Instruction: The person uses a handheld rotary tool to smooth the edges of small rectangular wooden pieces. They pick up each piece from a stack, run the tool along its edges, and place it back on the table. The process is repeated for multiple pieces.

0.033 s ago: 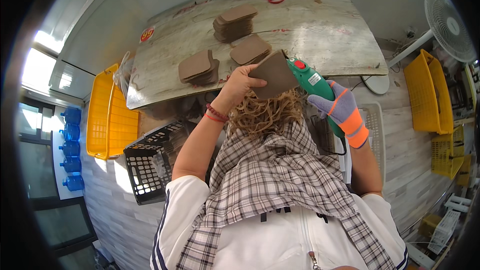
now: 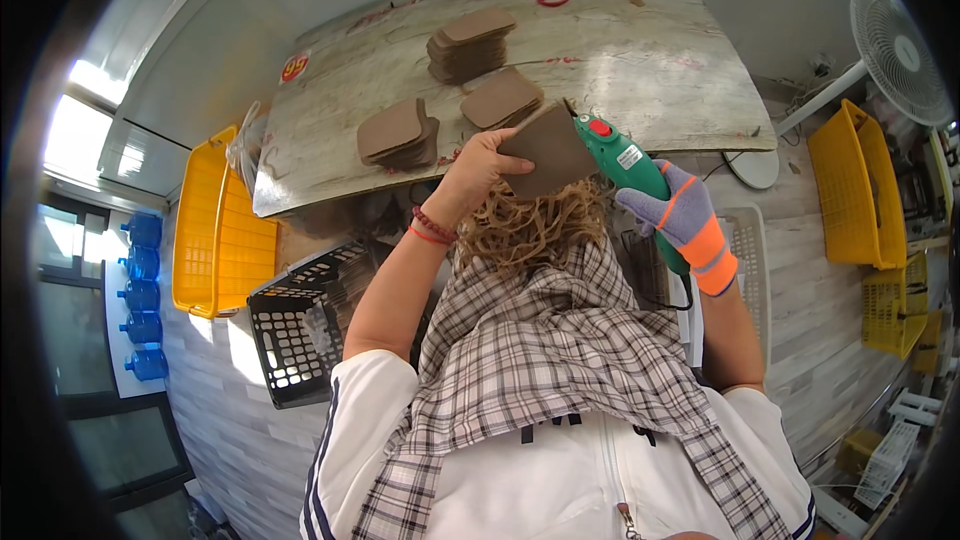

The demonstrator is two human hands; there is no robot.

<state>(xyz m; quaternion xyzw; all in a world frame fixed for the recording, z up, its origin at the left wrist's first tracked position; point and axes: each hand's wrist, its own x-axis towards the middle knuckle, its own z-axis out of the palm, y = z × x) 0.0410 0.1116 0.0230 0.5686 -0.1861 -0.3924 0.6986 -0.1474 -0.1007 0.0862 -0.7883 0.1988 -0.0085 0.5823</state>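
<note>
Above the scraps (image 2: 530, 225), the left hand (image 2: 480, 170) pinches a pad (image 2: 552, 152), seemingly to steady its edge for the cutter (image 2: 632, 168) the gloved right hand (image 2: 683, 212) grasps.

brown flat pad (image 2: 552, 152) tilted; green electric cutter (image 2: 640, 176) at right edge

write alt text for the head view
A person's bare left grip holds a flat brown piece beside a green power tool in a gloved right grip. Brown strips lie on a plaid apron; brown stacks stand on the table.
</note>
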